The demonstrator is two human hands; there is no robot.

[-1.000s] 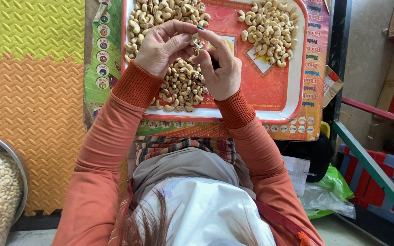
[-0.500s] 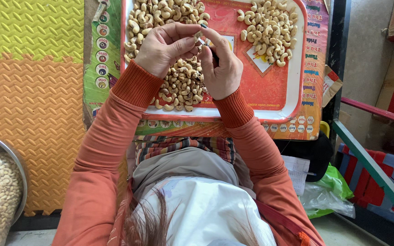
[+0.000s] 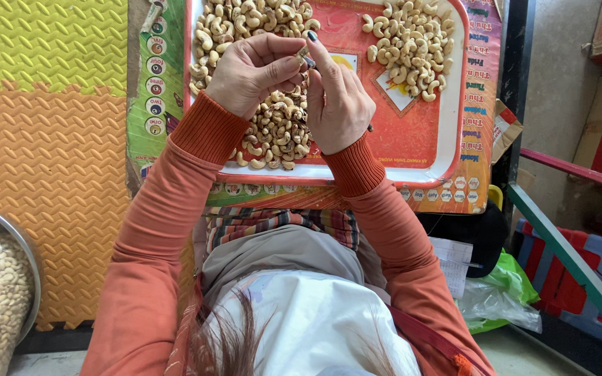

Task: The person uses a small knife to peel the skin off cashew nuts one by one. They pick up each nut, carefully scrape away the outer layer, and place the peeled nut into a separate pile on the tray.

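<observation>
Orange and green foam mats (image 3: 50, 139) cover the floor beside a red tray (image 3: 423, 139) resting over the person's lap. Above it, the left hand (image 3: 252, 73) and right hand (image 3: 339, 94) meet, fingertips pinched together on one cashew (image 3: 304, 54) held between them. Under the hands lies a heap of cashews (image 3: 273, 132); a smaller pile (image 3: 409, 42) sits toward the tray's far right. A metal bowl (image 3: 28, 264) of nuts stands at lower left.

A red tray (image 3: 426, 139) with a white rim is set on a printed board (image 3: 479, 104). Two heaps of cashew nuts are carried on the tray: a large one (image 3: 273, 132) at left, a smaller one (image 3: 409, 45) at upper right.
</observation>
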